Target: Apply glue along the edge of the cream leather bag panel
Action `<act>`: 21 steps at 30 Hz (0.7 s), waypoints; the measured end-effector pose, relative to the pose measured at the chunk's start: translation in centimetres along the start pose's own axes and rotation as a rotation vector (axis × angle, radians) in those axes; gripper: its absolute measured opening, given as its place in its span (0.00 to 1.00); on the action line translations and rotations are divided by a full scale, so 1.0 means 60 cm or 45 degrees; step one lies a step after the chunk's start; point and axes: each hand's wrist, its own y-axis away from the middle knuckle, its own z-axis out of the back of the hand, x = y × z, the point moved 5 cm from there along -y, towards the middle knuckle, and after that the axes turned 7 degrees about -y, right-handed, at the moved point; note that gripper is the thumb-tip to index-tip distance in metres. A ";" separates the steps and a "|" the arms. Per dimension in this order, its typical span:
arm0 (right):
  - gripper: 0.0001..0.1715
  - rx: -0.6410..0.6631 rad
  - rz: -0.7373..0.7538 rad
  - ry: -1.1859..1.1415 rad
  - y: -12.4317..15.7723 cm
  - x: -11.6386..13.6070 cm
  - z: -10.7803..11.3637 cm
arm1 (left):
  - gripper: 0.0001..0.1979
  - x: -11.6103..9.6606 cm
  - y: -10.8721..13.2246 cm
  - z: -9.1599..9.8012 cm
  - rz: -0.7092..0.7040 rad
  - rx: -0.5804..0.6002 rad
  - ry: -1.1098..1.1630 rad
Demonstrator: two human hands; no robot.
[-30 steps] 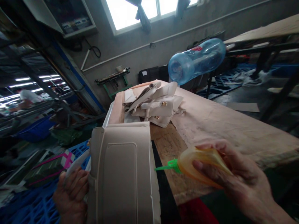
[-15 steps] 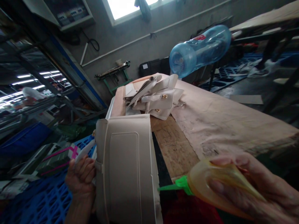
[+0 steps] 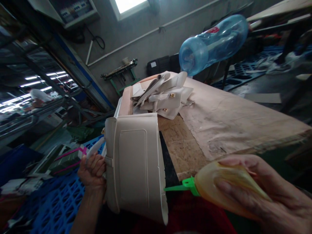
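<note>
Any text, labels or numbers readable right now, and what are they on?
No text can be read.
Red label on the blue water bottle: print too blurred to read.
Cabinet with coloured rows on the wall: any markings too small to make out.
White tag on the black box: too small to read.
Cream bag and glue bottle: no print visible.

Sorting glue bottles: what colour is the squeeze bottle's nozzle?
Bright green nozzle on a yellowish bottle, head view.

My view is dim; daylight glares from the window, ceiling strips glow far left, edges bend, and the nearby right hand looks soft.
</note>
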 end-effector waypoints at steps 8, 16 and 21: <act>0.19 0.105 -0.088 -0.185 0.022 -0.028 0.008 | 0.27 0.001 -0.005 -0.002 -0.002 -0.005 -0.123; 0.17 -0.006 -0.171 -0.250 0.017 -0.005 0.005 | 0.29 0.003 -0.005 -0.006 0.017 -0.030 -0.150; 0.19 0.037 -0.259 -0.245 0.024 -0.012 0.002 | 0.29 0.003 -0.006 -0.007 0.028 -0.002 -0.129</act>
